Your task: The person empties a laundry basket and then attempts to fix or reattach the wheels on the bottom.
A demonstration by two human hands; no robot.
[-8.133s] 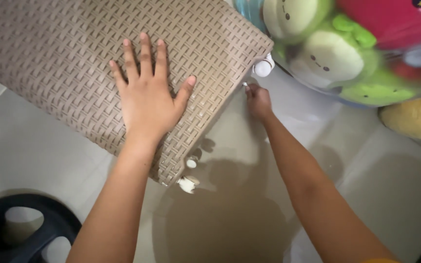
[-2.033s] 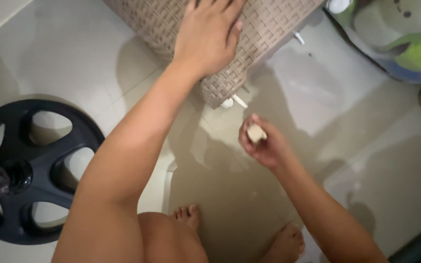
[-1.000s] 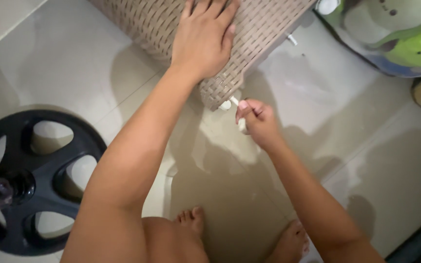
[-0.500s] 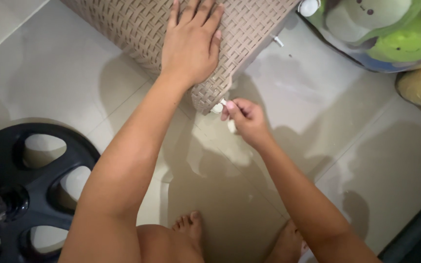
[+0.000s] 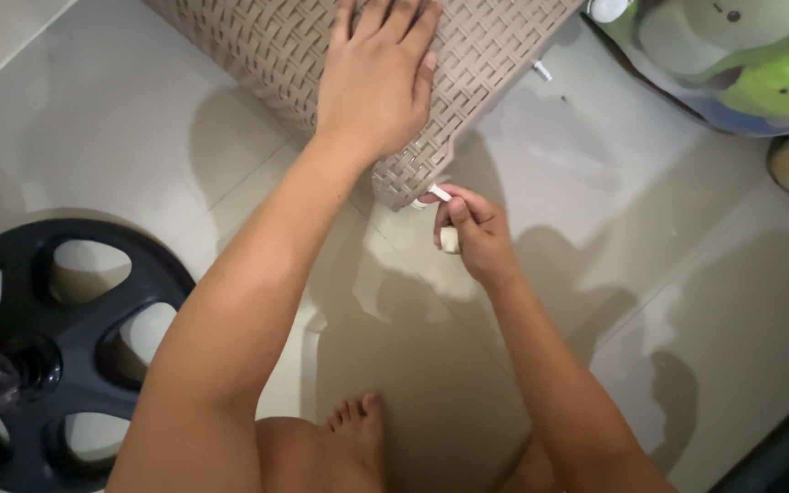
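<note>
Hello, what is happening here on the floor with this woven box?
A person crouches over a tiled floor. The left hand lies flat on a beige woven plastic box and steadies it. The right hand pinches a small white part at the box's lower corner, close to a white peg there. A second small white wheel sits at another corner. A black wheel-shaped base lies to the left, and plush toys sit at the upper right.

The right hand (image 5: 477, 239) pinches a small white plastic caster (image 5: 444, 219) under the beige woven plastic panel's (image 5: 267, 46) corner; the left hand (image 5: 378, 78) lies on the panel, above-left of the grip.
</note>
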